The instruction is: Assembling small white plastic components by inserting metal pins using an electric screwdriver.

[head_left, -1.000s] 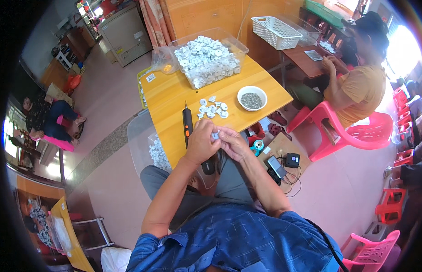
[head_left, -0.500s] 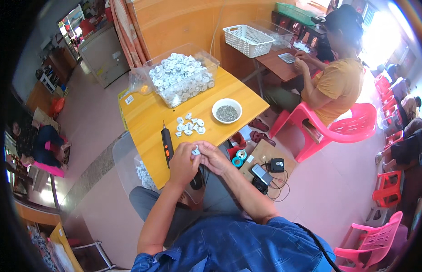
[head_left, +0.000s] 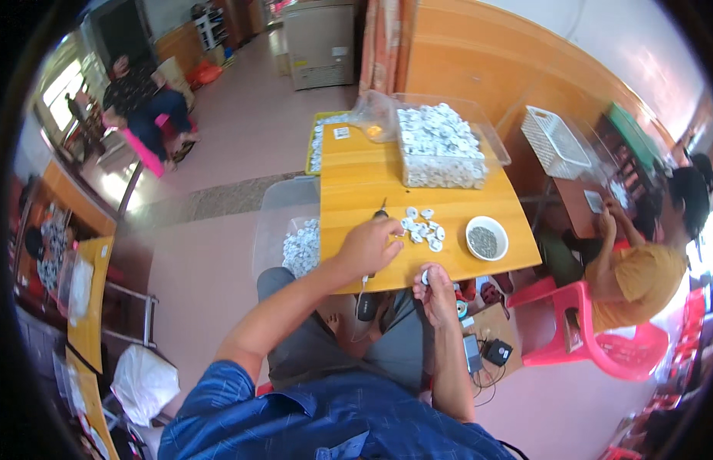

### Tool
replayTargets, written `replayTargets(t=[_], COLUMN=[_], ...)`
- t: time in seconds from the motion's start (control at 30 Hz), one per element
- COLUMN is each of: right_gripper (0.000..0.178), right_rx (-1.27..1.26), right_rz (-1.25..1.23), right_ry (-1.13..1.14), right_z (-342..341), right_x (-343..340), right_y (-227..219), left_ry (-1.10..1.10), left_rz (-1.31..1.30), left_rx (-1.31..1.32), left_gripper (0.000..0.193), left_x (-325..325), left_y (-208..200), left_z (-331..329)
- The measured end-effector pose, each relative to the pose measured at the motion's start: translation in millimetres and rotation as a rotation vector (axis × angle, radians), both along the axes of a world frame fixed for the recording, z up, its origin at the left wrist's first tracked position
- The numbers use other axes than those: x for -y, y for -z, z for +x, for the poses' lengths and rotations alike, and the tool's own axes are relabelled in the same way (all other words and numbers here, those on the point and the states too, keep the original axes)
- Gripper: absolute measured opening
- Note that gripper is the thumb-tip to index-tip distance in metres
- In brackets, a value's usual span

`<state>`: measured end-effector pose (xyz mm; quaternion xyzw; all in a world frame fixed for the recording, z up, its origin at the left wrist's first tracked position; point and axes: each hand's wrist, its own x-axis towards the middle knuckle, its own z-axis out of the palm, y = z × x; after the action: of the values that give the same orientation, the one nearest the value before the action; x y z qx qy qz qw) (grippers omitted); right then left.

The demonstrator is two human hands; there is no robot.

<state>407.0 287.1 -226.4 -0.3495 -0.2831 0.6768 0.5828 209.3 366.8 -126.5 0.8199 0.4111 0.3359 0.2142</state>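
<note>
Over the yellow table (head_left: 356,184), my left hand (head_left: 369,247) reaches to a small heap of round white plastic parts (head_left: 424,228), thumb and forefinger spread at its left edge. Beneath that hand lies a black electric screwdriver (head_left: 381,211), mostly covered, with only its tip end showing. My right hand (head_left: 439,297) is closed round one white plastic part (head_left: 425,277) at the front edge of the table. To the right of the heap stands a white bowl (head_left: 471,239) of small metal pieces.
A clear bin (head_left: 445,178) piled with white parts stands at the table's back. Another clear bin (head_left: 266,244) is beside the table, on the left. Cables and black devices (head_left: 497,352) lie low at right. A co-worker (head_left: 640,268) sits on a pink chair (head_left: 613,353).
My hands, together around a white part before, have separated. The left one has moved forward to the heap; the right one keeps the part. The whole view has swung left.
</note>
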Motion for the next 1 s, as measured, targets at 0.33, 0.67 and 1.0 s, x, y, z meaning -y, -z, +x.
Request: replayTargets(t=[0.33,0.67,1.0], right_gripper=[0.024,0.020,0.023], right_rx=[0.213,0.319,0.289], right_rz=[0.018,0.041,-0.036], right_ry=[-0.024,0.065,0.027], right_z=[-17.7,-19.6,-19.5], right_x=[-2.8,-4.9,-6.7], right_y=[4.1,21.0,9.1], left_ry=[-0.268,-0.219,-0.105], left_rz=[-0.058,-0.047,0.031], left_rx=[-0.248,-0.541,-0.602], left_gripper=[0.029,0.032,0.068], left_x=[-153.2,-278.8,-335.4], left_y=[36.0,32.9,66.7], left_z=[-74.2,-31.9,-14.3])
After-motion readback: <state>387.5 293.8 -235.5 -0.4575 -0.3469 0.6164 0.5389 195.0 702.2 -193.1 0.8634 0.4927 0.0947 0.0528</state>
